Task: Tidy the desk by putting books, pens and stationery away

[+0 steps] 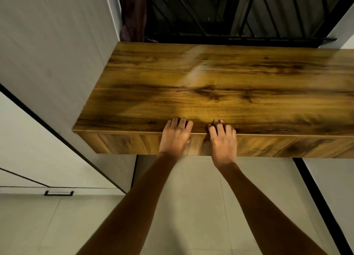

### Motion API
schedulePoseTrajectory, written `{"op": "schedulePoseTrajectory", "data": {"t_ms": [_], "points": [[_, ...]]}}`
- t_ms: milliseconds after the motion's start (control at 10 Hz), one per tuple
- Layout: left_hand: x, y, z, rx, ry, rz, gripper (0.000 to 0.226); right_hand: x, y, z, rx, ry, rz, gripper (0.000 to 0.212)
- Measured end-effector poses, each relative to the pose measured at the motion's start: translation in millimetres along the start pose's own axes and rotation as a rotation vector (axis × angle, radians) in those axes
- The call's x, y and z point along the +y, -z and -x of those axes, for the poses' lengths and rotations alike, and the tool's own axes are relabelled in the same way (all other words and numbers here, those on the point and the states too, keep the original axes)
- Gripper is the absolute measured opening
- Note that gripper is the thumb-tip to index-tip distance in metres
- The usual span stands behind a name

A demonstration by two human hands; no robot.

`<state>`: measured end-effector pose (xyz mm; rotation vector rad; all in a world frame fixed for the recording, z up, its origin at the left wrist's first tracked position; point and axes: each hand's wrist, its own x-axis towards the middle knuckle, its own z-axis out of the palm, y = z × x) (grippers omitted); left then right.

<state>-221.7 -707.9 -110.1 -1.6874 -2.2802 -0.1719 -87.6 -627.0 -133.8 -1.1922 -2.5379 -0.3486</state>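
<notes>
A wooden desk [220, 76] with a dark grain fills the middle of the view, and nothing lies on its top. No books, pens or stationery are in sight. My left hand [175, 138] and my right hand [223, 140] rest side by side over the desk's front edge. Their fingers lie flat on the top while the palms cover the drawer front [130, 143] below. Neither hand holds an object. Both thumbs are mostly hidden under the palms.
A white cabinet [47, 44] stands against the desk's left end, with a black handle [58, 193] lower down. Behind the desk is a dark window grille [229, 11] and a dark curtain [132, 15]. Pale floor tiles [191, 197] lie below.
</notes>
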Motion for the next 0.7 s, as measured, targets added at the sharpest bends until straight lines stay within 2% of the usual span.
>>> {"op": "schedulePoseTrajectory", "data": {"t_ms": [200, 400, 500, 600, 700], "points": [[-4, -9, -3, 0.047, -0.033, -0.024, 0.051, 4, -3, -3, 0.047, 0.052, 0.016, 0.047], [4, 3, -2, -0.042, 0.019, 0.005, 0.041, -2, 6, -3, -0.063, 0.005, -0.001, 0.042], [2, 20, -6, -0.098, -0.019, 0.069, 0.050, -1, 15, -5, -0.119, -0.007, -0.071, 0.043], [-4, 35, -12, -0.139, -0.023, 0.083, 0.067, 8, 21, -6, -0.058, 0.052, -0.175, 0.052], [-8, 41, -13, -0.221, 0.021, -0.003, 0.076, 19, 33, -5, -0.007, -0.017, -0.167, 0.060]]}}
